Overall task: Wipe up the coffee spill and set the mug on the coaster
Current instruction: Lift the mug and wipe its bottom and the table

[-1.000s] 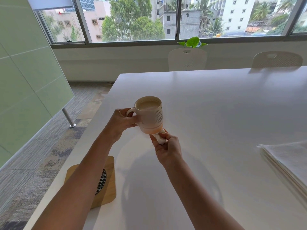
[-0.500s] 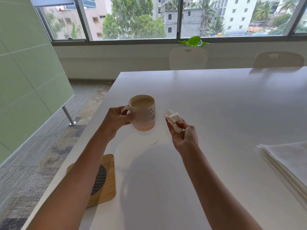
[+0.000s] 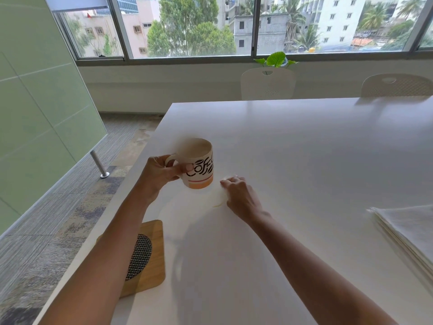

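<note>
My left hand [image 3: 161, 173] grips the handle of a cream mug [image 3: 200, 171] with black lettering and an orange base band, held just above the white table [image 3: 304, 160]. My right hand [image 3: 239, 195] is palm down on the table just right of the mug, pressing a small white tissue [image 3: 222, 194] that shows only at its left edge. A thin curved coffee mark [image 3: 217, 205] lies just left of that hand. A square wooden coaster [image 3: 152, 275] with a woven black-and-white centre sits near the table's left edge, partly hidden under my left forearm.
A stack of white paper napkins [image 3: 407, 233] lies at the right edge of the table. Two white chairs [image 3: 268, 84] stand at the far side, with a green plant [image 3: 276, 58] behind. The table's left edge drops to carpeted floor.
My right hand has come down from mid-air onto the table with the tissue under it. The mug has turned a little, showing its lettering, and stays in my left hand.
</note>
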`<act>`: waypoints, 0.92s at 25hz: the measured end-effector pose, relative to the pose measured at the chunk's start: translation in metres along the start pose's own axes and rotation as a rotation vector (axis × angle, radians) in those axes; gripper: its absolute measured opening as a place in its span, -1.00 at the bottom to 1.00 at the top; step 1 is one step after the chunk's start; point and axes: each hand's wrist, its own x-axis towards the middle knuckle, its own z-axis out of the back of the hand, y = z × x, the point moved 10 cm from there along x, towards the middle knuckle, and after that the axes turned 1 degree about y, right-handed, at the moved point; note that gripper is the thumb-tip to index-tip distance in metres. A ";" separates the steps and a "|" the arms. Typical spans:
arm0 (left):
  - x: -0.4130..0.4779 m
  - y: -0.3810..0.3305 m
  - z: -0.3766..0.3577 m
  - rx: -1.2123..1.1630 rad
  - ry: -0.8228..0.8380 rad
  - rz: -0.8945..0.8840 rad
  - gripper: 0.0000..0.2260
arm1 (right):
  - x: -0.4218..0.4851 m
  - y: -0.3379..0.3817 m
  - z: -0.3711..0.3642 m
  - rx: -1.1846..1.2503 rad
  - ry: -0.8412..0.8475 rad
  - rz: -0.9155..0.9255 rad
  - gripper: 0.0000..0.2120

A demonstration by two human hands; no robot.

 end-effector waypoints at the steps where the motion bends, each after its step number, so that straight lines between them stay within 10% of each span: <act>1: 0.000 0.000 0.000 0.000 0.003 -0.003 -0.61 | -0.001 0.001 -0.007 -0.028 0.028 0.003 -0.53; 23: 0.006 0.028 -0.014 -0.033 0.023 0.055 -0.86 | -0.062 0.037 -0.002 0.204 0.171 0.124 -0.52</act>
